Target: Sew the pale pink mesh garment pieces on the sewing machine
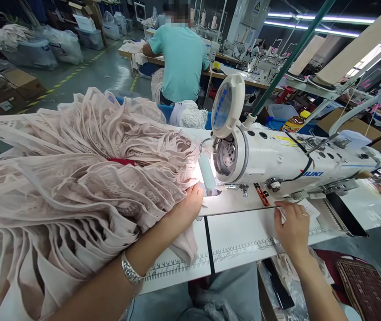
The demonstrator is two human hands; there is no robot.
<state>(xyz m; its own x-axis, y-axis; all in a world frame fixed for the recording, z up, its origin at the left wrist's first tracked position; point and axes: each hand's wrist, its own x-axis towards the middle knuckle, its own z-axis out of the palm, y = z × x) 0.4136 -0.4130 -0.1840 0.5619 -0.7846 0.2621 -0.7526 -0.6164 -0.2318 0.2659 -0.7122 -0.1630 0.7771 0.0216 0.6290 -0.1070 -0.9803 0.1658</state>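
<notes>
My left hand (192, 203) is closed at the edge of the beige fabric pieces (110, 187), its fingertips beside the lit needle area of a white sewing machine (264, 154). The fabric is a large layered heap with lace-like holed parts, spreading left over the table and under my forearm. My right hand (292, 225) rests at the front edge of the machine bed, thumb and index finger apart, other fingers curled. Beside it lies a white printed paper (311, 209), partly hidden by the hand. An orange-and-black cutter (262, 195) lies under the machine arm.
A printed ruler strip (244, 247) runs along the table's front edge. Below on the right are a black phone (279, 285) and a brown woven seat (371, 285). Ahead, a person in a turquoise shirt (182, 62) sits at another machine. Plastic bins (30, 53) stand far left.
</notes>
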